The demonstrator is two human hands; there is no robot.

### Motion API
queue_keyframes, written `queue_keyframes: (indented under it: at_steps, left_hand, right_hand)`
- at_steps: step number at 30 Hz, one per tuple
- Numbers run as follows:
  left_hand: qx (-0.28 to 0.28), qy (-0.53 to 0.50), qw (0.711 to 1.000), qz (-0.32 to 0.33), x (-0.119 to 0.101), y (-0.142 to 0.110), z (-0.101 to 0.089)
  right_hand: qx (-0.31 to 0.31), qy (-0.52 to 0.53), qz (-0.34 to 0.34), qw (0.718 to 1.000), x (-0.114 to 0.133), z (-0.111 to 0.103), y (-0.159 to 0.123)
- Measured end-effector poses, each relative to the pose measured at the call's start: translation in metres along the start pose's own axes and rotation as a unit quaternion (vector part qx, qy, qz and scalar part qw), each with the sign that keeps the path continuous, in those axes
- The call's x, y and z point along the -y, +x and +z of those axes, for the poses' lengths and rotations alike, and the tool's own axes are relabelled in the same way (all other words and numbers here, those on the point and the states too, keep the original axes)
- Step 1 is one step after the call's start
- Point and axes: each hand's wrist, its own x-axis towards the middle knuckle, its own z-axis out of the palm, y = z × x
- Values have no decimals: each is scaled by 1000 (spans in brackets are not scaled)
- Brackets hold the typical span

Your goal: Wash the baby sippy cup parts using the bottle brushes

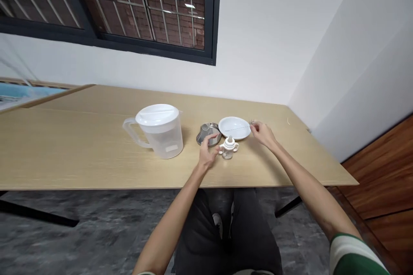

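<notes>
My right hand [262,132] pinches one end of a thin wire-like rod [238,128], which reaches left across the white bowl [235,136]; its exact kind is too fine to tell. Beside a small baby bottle [227,154], my left hand [208,153] has its thumb and fingers apart. The bottle stands upright, with a white collar, two side handles and a clear teat on top. The left thumb is close to the bottle's left handle; whether they touch I cannot tell. Behind that hand lies a shiny metal dish [201,135] with a small clear piece in it.
A translucent pitcher [166,137] with a white lid stands left of the metal dish, handle to the left. All this rests on a light wooden table [80,150]. A white wall and a barred window [145,8] lie behind; wooden panels [383,167] are at the right.
</notes>
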Motion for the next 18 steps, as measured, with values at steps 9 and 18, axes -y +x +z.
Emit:
queue_keyframes:
  at_steps: [9, 18]
  left_hand:
    - [60, 306, 940, -138, 6, 87, -22]
    - [224, 516, 802, -200, 50, 141, -9]
  right_hand:
    - [-278, 59, 97, 954, -109, 61, -48]
    - [-313, 58, 89, 944, -123, 82, -64]
